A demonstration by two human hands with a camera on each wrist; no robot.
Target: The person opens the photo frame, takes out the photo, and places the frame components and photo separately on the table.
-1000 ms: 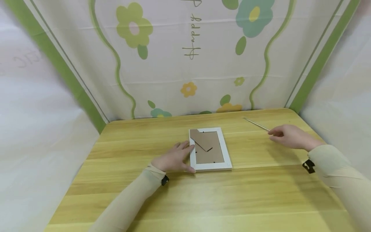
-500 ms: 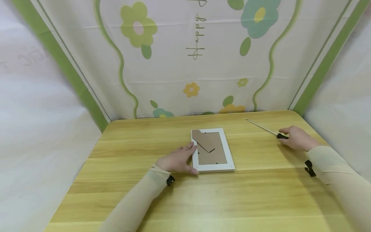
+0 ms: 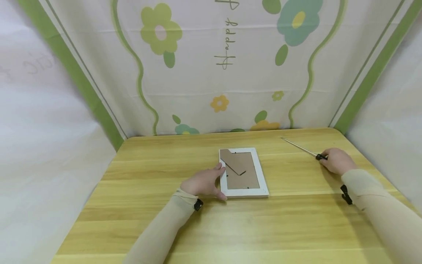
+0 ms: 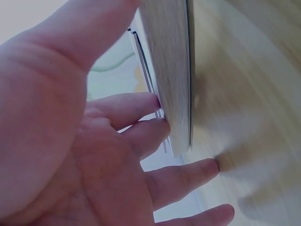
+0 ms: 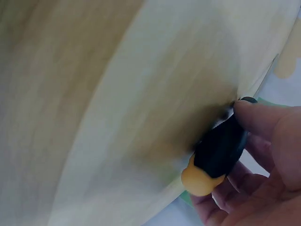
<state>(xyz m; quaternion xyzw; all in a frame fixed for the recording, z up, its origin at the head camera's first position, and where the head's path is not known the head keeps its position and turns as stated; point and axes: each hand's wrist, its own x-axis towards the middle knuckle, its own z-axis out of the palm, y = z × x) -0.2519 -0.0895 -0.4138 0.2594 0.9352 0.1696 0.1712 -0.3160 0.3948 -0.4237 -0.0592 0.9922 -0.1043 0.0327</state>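
Observation:
A white picture frame (image 3: 263, 179) lies face down on the table, its brown backing board (image 3: 242, 176) and folded stand flap (image 3: 226, 154) on top. My left hand (image 3: 203, 182) rests at the frame's left edge, fingers spread and fairly straight. In the left wrist view, two fingertips touch the frame's side (image 4: 171, 70) while the lower fingers extend past it. To the right, my right hand (image 3: 338, 161) pinches the handle of a screwdriver (image 3: 300, 147), whose long metal shaft points to the far left. Seen from the right wrist, the handle (image 5: 221, 146) is black with an orange end.
The wooden table (image 3: 165, 157) has rounded back corners. Behind it hangs a white cloth (image 3: 188, 80) printed with flowers and green borders. Pale cloth walls (image 3: 59, 146) stand at both sides.
My right hand has slid back along the screwdriver from its shaft to its handle and now grips it there. The left hand stays at the picture frame; the head view has shifted slightly.

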